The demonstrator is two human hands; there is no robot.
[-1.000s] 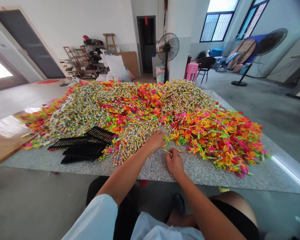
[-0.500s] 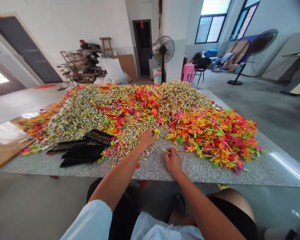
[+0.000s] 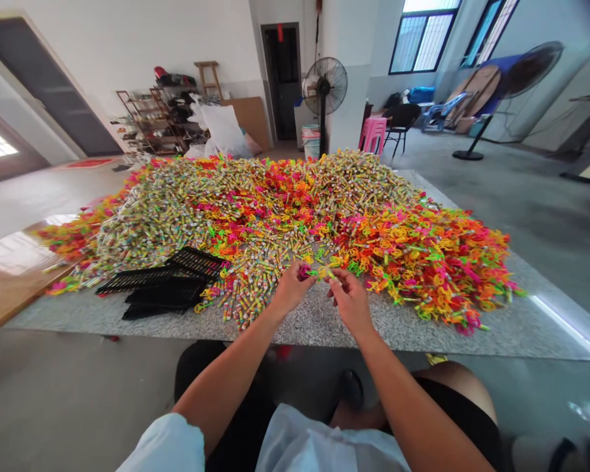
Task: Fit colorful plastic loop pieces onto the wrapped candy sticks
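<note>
My left hand (image 3: 291, 288) is closed, fingertips pinching small loop-shaped plastic pieces; a magenta one (image 3: 303, 271) shows at its fingers. Close by on the right, my right hand (image 3: 350, 296) is closed with its fingertips on a small yellowish stick-like piece (image 3: 330, 274). The fingertips of both hands almost meet, and I cannot tell whether the pieces between them touch. Around my left hand lie loose short printed tubes (image 3: 246, 288). To the right of my right hand spreads a heap of bright plastic loop pieces (image 3: 423, 262) in yellow, orange, pink and green.
A speckled stone tabletop (image 3: 531, 328) carries everything. Black slotted plastic trays (image 3: 164, 295) lie stacked at the left. Behind rise larger heaps of printed tubes (image 3: 147, 216). Farther back stand a fan (image 3: 324, 85), pink stools (image 3: 372, 134) and a shelf rack (image 3: 150, 121).
My right hand has moved up and forward to meet my left hand, bringing its small stick-like piece along. My left hand now shows a magenta loop piece. The view has tilted slightly down.
</note>
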